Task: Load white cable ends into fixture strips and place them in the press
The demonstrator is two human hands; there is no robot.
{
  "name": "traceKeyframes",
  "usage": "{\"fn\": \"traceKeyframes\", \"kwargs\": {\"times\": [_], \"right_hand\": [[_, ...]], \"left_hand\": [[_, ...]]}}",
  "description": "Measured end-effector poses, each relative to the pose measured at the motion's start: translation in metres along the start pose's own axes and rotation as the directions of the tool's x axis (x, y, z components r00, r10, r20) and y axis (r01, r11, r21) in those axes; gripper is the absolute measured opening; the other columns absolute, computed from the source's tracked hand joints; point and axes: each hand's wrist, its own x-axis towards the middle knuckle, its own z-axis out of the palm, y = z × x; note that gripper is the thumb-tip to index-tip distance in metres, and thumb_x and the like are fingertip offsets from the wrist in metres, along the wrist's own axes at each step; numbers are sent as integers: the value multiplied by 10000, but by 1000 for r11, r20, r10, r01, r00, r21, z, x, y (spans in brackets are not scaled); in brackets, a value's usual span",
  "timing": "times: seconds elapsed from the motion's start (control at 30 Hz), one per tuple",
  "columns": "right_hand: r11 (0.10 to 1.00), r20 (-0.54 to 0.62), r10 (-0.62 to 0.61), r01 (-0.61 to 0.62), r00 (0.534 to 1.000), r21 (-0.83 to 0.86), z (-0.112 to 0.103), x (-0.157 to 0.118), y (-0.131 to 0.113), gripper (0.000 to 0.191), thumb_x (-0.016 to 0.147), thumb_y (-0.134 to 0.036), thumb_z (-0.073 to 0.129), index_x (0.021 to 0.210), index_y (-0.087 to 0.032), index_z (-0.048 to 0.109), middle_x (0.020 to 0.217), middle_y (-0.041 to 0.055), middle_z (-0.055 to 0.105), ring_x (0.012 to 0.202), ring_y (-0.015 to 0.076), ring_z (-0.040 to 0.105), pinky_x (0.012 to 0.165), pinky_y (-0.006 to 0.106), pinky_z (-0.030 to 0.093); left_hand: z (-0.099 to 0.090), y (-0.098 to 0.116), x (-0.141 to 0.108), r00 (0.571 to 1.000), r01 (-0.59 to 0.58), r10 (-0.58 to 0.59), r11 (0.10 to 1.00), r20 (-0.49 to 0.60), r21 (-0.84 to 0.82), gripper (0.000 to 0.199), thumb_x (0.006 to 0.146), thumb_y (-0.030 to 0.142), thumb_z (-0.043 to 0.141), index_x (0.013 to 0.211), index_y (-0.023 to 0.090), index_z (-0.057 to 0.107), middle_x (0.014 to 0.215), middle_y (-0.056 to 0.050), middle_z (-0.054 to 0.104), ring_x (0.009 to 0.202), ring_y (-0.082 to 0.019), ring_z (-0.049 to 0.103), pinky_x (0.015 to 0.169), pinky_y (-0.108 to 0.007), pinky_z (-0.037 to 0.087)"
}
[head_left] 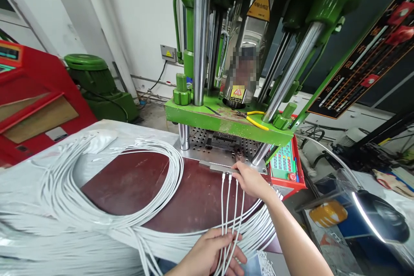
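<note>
Several thin white cables (pixel 228 207) run down from a narrow metal bar (pixel 217 167) at the front edge of the green press (pixel 226 120). My right hand (pixel 250 180) pinches the right end of that bar, beside the white cable ends. Lower down, my left hand (pixel 215 252) holds the same cables between thumb and fingers, its palm turned partly up. Under the press, a perforated metal plate (pixel 194 140) carries a dark block (pixel 223 140). A brown board (pixel 136 181) lies beneath the hands and cables.
A large coil of white cables (pixel 174 172) lies to the left, with more spread in front. Yellow-handled pliers (pixel 257 123) rest on the press ledge. A red control box (pixel 299 172) stands at right, near a lit lamp (pixel 378 215). A red machine (pixel 39 103) is far left.
</note>
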Motion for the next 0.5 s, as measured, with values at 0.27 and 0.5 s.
{"fn": "traceKeyframes", "kwargs": {"times": [0.27, 0.5], "right_hand": [[995, 0, -12, 12, 1000, -95, -2, 37, 4, 157, 940, -218, 461, 1062, -186, 555, 1052, 80, 636, 995, 216, 587, 843, 302, 411], [990, -32, 88, -91, 996, -106, 7, 114, 32, 215, 954, -227, 448, 1100, -167, 593, 1087, 139, 633, 1037, 273, 578, 920, 433, 410]], "left_hand": [[-8, 28, 21, 998, -57, 63, 986, -32, 160, 507, 618, 585, 672, 815, 126, 586, 546, -37, 630, 410, -129, 546, 418, -217, 264], [-18, 82, 65, 960, -218, 224, 975, -169, 52, 371, 674, 504, 641, 761, 159, 537, 473, 44, 510, 348, -72, 368, 376, -227, 248]]}}
